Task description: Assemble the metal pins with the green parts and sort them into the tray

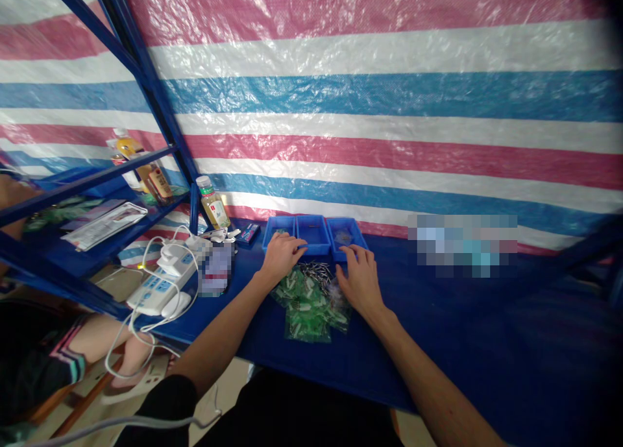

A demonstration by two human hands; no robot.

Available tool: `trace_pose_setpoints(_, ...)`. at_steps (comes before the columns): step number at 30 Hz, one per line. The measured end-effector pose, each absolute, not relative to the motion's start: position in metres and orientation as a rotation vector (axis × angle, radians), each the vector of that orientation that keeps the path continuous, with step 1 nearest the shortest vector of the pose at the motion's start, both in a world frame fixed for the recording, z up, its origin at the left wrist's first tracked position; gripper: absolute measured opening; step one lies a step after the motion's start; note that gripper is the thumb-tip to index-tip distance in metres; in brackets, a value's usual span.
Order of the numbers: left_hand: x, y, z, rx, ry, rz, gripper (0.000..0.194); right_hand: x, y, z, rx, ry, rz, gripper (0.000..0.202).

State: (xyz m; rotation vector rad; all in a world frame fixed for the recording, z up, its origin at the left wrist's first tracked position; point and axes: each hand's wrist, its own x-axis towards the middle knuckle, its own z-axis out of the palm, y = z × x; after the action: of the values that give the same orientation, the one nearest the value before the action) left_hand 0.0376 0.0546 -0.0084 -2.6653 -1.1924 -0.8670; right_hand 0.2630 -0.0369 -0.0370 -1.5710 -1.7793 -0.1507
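My left hand (282, 259) lies at the front of the left blue tray (266, 238), its fingers loosely bent and pointing right. I see nothing held in it. My right hand (361, 279) reaches to the front edge of the right blue tray (357, 231), fingers bent and apart, with nothing visible in its grasp. Between my hands, a pile of small metal pieces (317, 273) lies in front of the middle blue tray (313, 239). Nearer to me are several green-tinted clear plastic bags (307, 314) with small pale pieces inside. The right tray contains small items too fine to name.
To the left are a bottle (214, 204), a small blue box (248, 234), a white power strip (163, 281) with tangled cables and a blurred item (215, 270). A blue metal frame (160, 113) rises there. Beyond it, another person's leg (100, 338) shows. Striped sheeting (389, 135) hangs behind.
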Motion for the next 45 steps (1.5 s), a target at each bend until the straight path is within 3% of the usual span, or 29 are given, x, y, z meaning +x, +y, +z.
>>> trace_pose_setpoints(8,0.031,0.043,-0.014,-2.560,-1.341,-0.943,0.038,0.268,-0.032,-0.051,-1.526,-1.814,-0.078,0.051)
trace_pose_setpoints(18,0.016,0.041,-0.017,-2.780,-1.252,-0.964,0.023,0.272,-0.022,-0.062,-1.382,-1.939,0.048,0.066)
trace_pose_setpoints(25,0.015,0.042,-0.013,-2.848,-1.195,-0.970,0.025,0.267,-0.028,-0.050,-1.281,-1.948,0.132,0.057)
trace_pose_setpoints(30,0.016,0.040,-0.011,-2.851,-1.194,-1.059,0.031,0.262,-0.037,-0.032,-1.274,-1.920,0.074,0.032)
trace_pose_setpoints(34,0.019,0.036,-0.008,-2.828,-1.175,-1.135,0.027,0.258,-0.045,-0.022,-1.175,-2.110,0.268,0.013)
trace_pose_setpoints(40,0.025,0.027,0.001,-2.843,-1.090,-1.144,0.022,0.246,-0.055,-0.018,-1.081,-2.259,0.313,0.030)
trace_pose_setpoints(45,0.028,0.022,0.001,-2.964,-1.000,-1.173,0.025,0.241,-0.056,-0.021,-1.075,-2.276,0.297,0.024)
